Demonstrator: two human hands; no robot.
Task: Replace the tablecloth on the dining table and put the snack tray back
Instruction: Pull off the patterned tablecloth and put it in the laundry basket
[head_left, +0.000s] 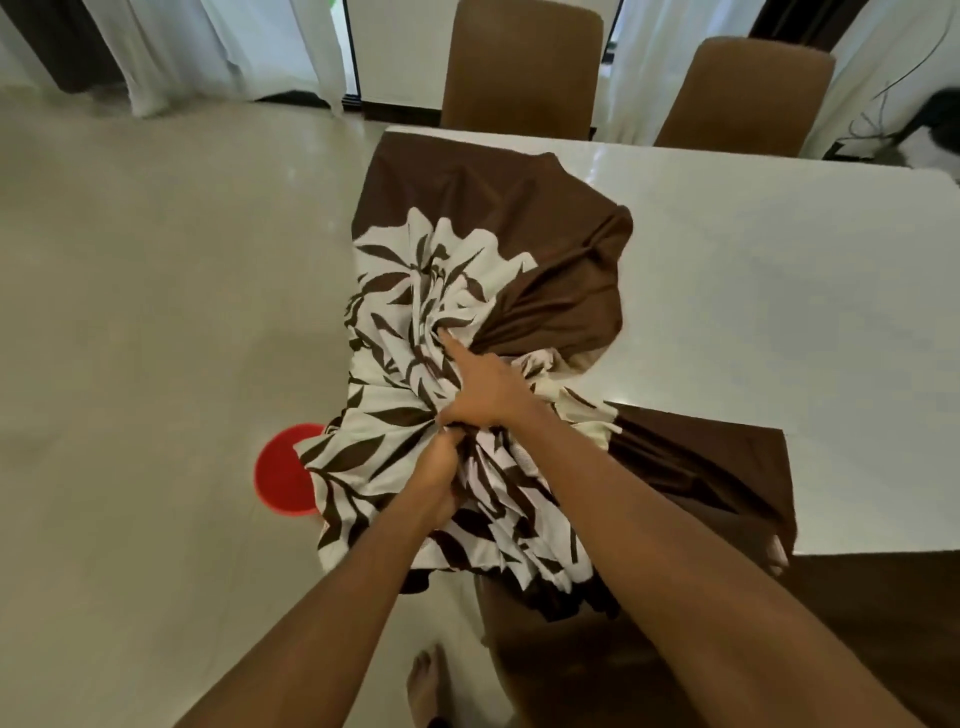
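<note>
Both hands clench the bunched tablecloth (467, 291) at frame centre: left hand (441, 483) fisted, right hand (483, 389) gripping, forefinger extended. Soft brown-and-white leaf-print folds drape the glossy white table (779, 270); possibly a red tray (283, 473) lower left.

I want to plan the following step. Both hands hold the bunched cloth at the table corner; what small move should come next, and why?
Probably draw the tablecloth toward the body: the left hand and right hand both grip its gathered middle, and part of it lies on the white table.
</note>
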